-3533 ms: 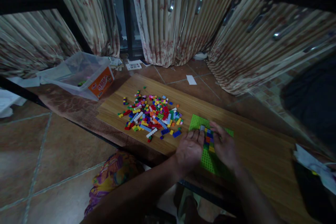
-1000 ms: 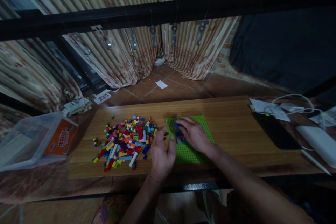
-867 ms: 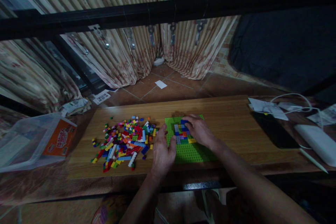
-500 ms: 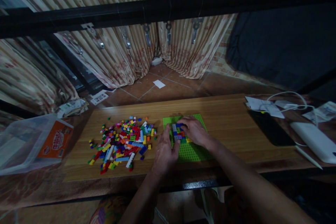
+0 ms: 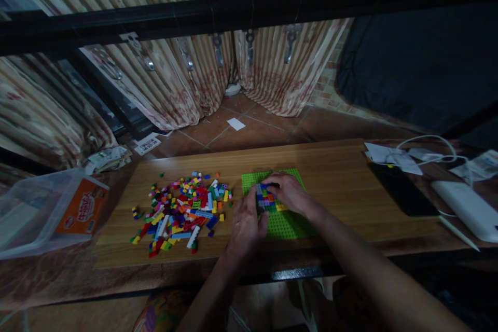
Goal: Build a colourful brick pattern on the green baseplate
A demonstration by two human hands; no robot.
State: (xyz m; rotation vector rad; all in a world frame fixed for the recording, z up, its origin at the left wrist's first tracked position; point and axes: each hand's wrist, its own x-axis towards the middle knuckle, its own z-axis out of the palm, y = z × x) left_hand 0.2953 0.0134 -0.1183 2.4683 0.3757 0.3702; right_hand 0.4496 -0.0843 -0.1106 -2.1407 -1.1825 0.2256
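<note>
A green studded baseplate (image 5: 286, 228) lies on the wooden board, with a patch of joined toy bricks (image 5: 266, 199) in grey, blue, red, orange and yellow on it. My left hand (image 5: 247, 223) rests over the plate's left edge, fingers stretched out and thumb apart, close beside the grey bricks. From the right, my right hand (image 5: 290, 191) reaches over the plate, its fingers bent together at a blue brick (image 5: 266, 185) on the far side of the patch. The fingertips partly cover that brick. Left of my hands spreads a loose pile of coloured bricks (image 5: 190, 207).
The wooden board (image 5: 338, 181) spans the low table. A clear plastic box (image 5: 39, 207) with an orange label stands at the left. On the right are a dark phone-like slab (image 5: 402, 189), a white power bank (image 5: 462, 207), a white pen (image 5: 459, 233) and cables.
My left thumb has drawn back slightly from the bricks, showing more of the patch. My right hand has shifted slightly and stays at the far side.
</note>
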